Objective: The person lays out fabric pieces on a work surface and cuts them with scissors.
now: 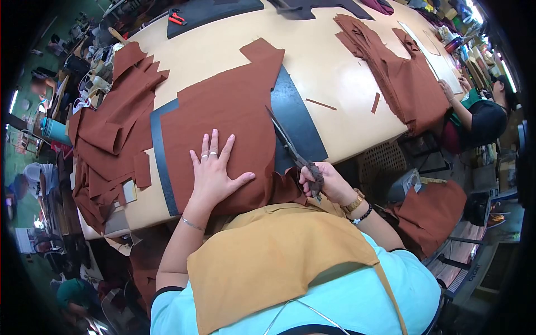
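Apron: mustard cloth (273, 251) is worn over a turquoise shirt (385, 290), at the bottom centre of the frame.
Left hand (215, 176): laid palm down with the fingers spread, nothing grasped; the brown cloth is pressed flat beneath it.
Right hand (329, 183): closed around the handles of the scissors (291, 146), whose blades are pointed toward the upper left.
Brown cloth (223, 111): spread in the centre of the frame; its right edge is met by the blades, and its lower part is bunched near the right hand.
Dark board (298, 120): partly covered by the brown cloth, bared at its left and right.
Scraps: two narrow strips (321, 104) are seen right of the board, apart from each other.
Left side: a heap of brown pieces (109, 131) is piled on the table (209, 50).
Upper left: a red tool (177, 18) is set on a black slab (220, 14).
Upper right: layered brown fabric (399, 84) is touched or nearly touched by another person's hand (446, 89).
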Motion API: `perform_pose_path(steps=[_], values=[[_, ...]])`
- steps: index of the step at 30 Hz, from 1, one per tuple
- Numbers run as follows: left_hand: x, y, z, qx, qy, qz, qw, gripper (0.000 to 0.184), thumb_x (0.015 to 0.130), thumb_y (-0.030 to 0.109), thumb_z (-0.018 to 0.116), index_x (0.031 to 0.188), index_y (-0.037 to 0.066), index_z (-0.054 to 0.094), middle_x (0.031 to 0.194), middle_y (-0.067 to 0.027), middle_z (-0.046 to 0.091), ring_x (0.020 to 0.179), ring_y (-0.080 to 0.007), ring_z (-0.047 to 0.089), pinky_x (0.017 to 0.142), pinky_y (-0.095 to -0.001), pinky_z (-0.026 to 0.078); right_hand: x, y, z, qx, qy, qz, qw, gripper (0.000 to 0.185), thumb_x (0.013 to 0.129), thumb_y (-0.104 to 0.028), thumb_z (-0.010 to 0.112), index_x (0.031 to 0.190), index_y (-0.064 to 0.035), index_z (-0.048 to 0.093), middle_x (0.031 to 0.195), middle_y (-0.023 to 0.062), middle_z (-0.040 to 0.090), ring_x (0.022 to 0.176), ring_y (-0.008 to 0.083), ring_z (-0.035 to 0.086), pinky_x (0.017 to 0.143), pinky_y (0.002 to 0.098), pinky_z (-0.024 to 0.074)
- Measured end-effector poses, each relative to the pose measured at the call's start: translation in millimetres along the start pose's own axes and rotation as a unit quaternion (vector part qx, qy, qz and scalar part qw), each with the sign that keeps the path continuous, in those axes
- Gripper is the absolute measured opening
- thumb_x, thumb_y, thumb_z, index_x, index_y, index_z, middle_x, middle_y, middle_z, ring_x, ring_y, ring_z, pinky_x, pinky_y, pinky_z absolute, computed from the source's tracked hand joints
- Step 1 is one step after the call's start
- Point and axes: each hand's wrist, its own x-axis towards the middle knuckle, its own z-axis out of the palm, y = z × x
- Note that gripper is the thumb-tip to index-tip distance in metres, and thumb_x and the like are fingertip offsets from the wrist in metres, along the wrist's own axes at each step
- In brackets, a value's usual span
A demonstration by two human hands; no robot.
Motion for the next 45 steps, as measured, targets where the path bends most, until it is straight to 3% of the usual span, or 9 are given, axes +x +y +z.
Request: perform_pose_path(steps=[28, 34, 40, 42, 45], values=[[-17, 8, -2, -0.013, -0.021, -0.006, 1.0, 0.101, 0.069, 0.07, 0.063, 0.148, 0.019, 0.028, 0.156, -0.0183, 0.013, 0.144, -0.0388, 0.01, 0.105, -0.0701, 0.012, 0, 0, -2, -0.001, 0.004, -0.009, 1.0, 0.028, 0.09, -0.033, 0.064, 0.082, -0.0065, 0.061, 0.07, -0.0014, 0.06, 0.059, 0.0058, 0.059, 0.054, 0.0208, 0.0488], [-23, 21, -14, -0.072, -0.077, -0.056, 0.993, 0.093, 0.077, 0.067, 0.06, 0.149, 0.018, 0.026, 0.156, -0.0193, 0.008, 0.143, -0.0413, 0.006, 0.104, -0.0712, 0.011, -4, 0, -2, -0.015, -0.004, -0.013, 1.0, 0.029, 0.09, -0.034, 0.065, 0.08, -0.007, 0.062, 0.065, -0.001, 0.06, 0.056, 0.0067, 0.058, 0.053, 0.0203, 0.0471], [69, 3, -25, -0.044, -0.002, 0.025, 0.999, 0.082, 0.085, 0.064, 0.051, 0.147, 0.014, 0.031, 0.154, -0.0211, 0.018, 0.143, -0.0392, 0.012, 0.105, -0.0697, 0.013, -4, 2, -5, -0.033, -0.015, -0.016, 0.999, 0.027, 0.089, -0.032, 0.066, 0.083, -0.0061, 0.064, 0.067, -0.0018, 0.06, 0.057, 0.0059, 0.057, 0.054, 0.0203, 0.0467], [118, 3, -25, -0.038, 0.015, 0.027, 0.999, 0.077, 0.089, 0.061, 0.048, 0.147, 0.015, 0.03, 0.153, -0.0196, 0.022, 0.143, -0.035, 0.016, 0.109, -0.0645, 0.014, -2, 2, -5, -0.042, -0.014, -0.02, 0.999, 0.025, 0.089, -0.031, 0.067, 0.086, -0.0061, 0.066, 0.07, -0.002, 0.061, 0.058, 0.0056, 0.057, 0.054, 0.0204, 0.0464], [195, 6, -7, -0.096, 0.02, 0.045, 0.994, 0.082, 0.085, 0.063, 0.051, 0.147, 0.014, 0.03, 0.15, -0.019, 0.03, 0.141, -0.0338, 0.023, 0.108, -0.0639, 0.018, 1, 7, -9, -0.043, -0.027, -0.019, 0.999, 0.02, 0.09, -0.025, 0.064, 0.093, -0.0054, 0.066, 0.075, -0.0021, 0.061, 0.061, 0.0052, 0.059, 0.055, 0.0194, 0.0476]])
